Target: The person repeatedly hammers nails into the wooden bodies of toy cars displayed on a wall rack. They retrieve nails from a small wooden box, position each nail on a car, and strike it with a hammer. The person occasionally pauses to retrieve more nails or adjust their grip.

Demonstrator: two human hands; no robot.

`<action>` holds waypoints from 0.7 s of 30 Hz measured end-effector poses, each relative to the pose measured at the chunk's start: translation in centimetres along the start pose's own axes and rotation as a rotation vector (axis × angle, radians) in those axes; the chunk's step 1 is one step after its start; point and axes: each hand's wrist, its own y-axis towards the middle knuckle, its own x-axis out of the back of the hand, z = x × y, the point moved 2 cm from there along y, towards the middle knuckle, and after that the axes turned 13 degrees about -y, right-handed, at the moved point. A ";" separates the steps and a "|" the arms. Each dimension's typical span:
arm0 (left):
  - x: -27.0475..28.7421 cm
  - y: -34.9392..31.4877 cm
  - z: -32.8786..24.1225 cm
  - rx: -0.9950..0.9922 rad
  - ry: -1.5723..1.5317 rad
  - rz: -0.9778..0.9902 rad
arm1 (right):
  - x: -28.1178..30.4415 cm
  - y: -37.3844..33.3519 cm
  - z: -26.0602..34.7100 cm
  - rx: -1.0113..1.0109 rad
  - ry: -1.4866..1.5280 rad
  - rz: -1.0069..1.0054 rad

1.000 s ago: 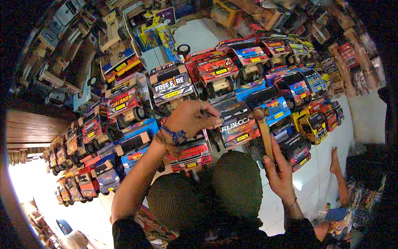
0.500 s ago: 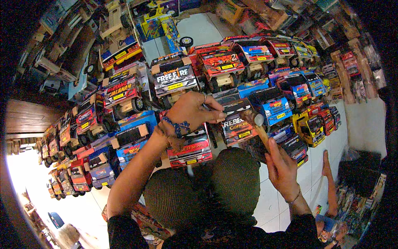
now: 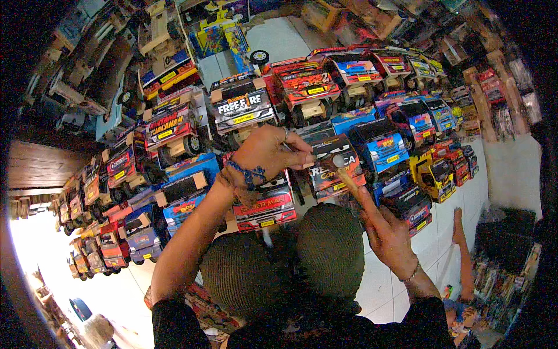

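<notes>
My right hand (image 3: 388,237) is closed round the wooden handle of a hammer (image 3: 350,185). The hammer's head, with its pale round face, is over the front of a black and orange toy truck (image 3: 325,180). At that truck's left upper edge, the fingertips of my left hand (image 3: 270,152) are pinched together; whatever small thing they hold is too hidden to name. Partly below my left wrist stands a red toy truck (image 3: 266,208). A blue toy truck (image 3: 383,152) sits just right of the hammer.
Rows of painted toy trucks (image 3: 244,107) crowd the white tiled floor (image 3: 372,285) ahead and to both sides. My knees (image 3: 331,256) are close in front. Another person's arm or leg (image 3: 461,256) shows at the right. A loose wheel (image 3: 259,57) lies farther back.
The hammer and my right hand have moved left and a little down, and its head is now over the black and orange truck's front. My left hand stays almost in place.
</notes>
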 end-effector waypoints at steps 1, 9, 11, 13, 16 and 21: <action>0.0 0.0 0.0 -0.016 -0.010 -0.005 | 0.1 0.2 -0.1 0.005 0.033 -0.066; 0.0 0.0 -0.4 -0.077 0.163 -0.035 | 1.1 1.5 0.4 -0.032 0.084 -0.059; -0.2 -0.4 -1.0 -0.045 0.201 -0.069 | 1.8 1.5 0.7 -0.056 0.094 -0.156; 0.1 -1.5 -2.5 -0.168 0.466 -0.131 | 2.1 1.4 1.2 -0.058 0.075 -0.258; 1.4 -6.9 -5.1 -0.334 0.356 -0.293 | 1.9 0.6 2.7 -0.251 0.375 -0.263; 1.3 -26.1 -5.6 0.192 0.012 -0.307 | 1.3 0.6 5.8 -0.315 0.855 -0.513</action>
